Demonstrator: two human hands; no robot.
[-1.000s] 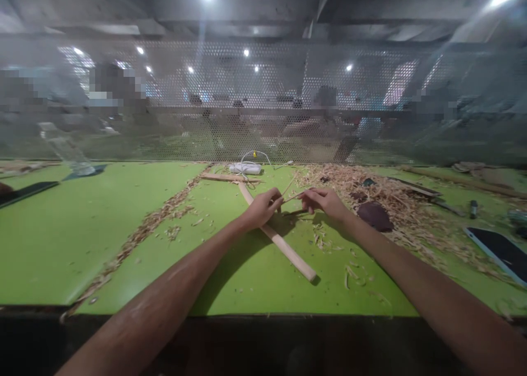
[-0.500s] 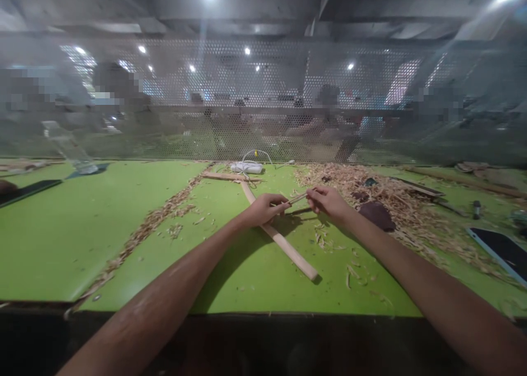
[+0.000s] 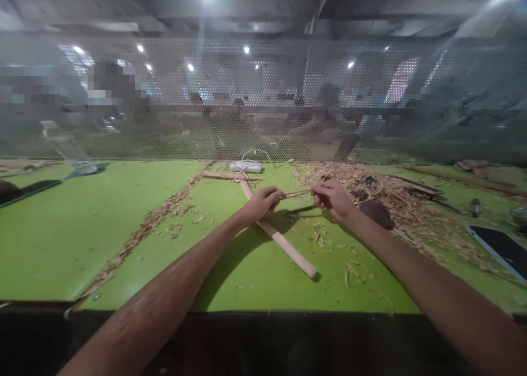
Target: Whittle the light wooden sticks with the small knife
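Between my two hands runs a thin, light-brown double strand, held nearly level above the table; whether it is cord or slim wood I cannot tell. My left hand has its fingers closed around the left end. At the other end my right hand pinches the strand between thumb and fingers. Beneath my left hand a long, slightly curved pale wooden stick lies slantwise on the table, partly covered by the hand. A slim dark strip rests on the green surface under the strand.
Wood shavings heap up on the right around a dark brown piece. A phone lies at the right edge. Behind are a white power strip, a flat wooden piece, a tilted clear bottle and a perforated screen.
My hands have drawn slightly apart, the left moving left and the right moving right. More of the strand shows between them, and it lies more level.
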